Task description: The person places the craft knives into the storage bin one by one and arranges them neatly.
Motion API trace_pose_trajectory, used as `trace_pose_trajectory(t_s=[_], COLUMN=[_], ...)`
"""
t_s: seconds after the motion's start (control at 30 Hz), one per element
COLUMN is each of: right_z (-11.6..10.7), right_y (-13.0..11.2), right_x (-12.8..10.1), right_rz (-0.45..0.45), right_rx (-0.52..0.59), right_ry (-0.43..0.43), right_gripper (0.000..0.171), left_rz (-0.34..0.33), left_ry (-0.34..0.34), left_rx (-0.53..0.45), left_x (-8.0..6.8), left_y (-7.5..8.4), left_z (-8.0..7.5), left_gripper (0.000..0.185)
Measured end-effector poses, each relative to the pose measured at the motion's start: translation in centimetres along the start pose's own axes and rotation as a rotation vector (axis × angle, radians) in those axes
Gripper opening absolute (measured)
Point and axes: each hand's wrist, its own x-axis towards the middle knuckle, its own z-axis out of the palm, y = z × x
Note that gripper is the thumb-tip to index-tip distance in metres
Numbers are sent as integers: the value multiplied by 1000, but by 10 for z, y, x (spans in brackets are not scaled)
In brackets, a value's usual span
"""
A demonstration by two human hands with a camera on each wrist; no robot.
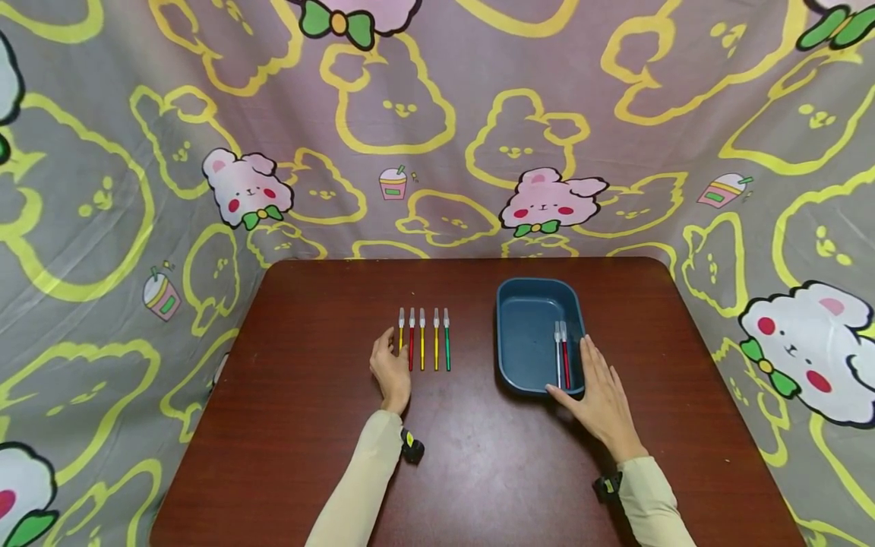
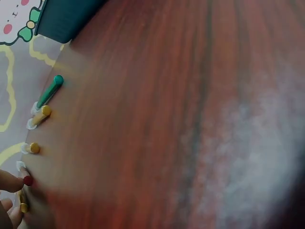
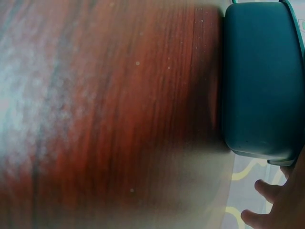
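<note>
Five pens lie side by side on the dark wooden table (image 1: 478,456): a yellow pen (image 1: 401,333), a red pen (image 1: 412,343), two more yellow ones and a green pen (image 1: 447,348). My left hand (image 1: 390,368) rests on the table at the near end of the row. Its fingers touch the leftmost yellow pen and lie beside the red one. In the left wrist view a fingertip (image 2: 5,181) sits against the red pen (image 2: 27,180). A blue tray (image 1: 504,334) holds a grey pen (image 1: 557,355) and a red pen (image 1: 565,355). My right hand (image 1: 596,391) lies flat against the tray's near right corner.
Patterned cloth (image 1: 437,114) with yellow outlines and pink rabbits hangs behind the table and on both sides of it. Bare table runs between the pen row and the tray and in front of both hands. Each wrist wears a small black camera.
</note>
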Motion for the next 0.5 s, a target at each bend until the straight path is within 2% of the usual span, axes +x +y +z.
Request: trace_pose_trajectory(t_s=[0.23,0.5], right_z=[1,0], right_y=[0,0], right_x=[0,0], right_rz=[-4,1], right_rx=[10,8], right_ry=[5,2], right_gripper=[113,113], left_rz=[24,-86], left_ry=[24,10], left_rx=[-19,10], left_x=[-2,7], left_y=[-4,3], left_z=[3,2], left_gripper=[40,39])
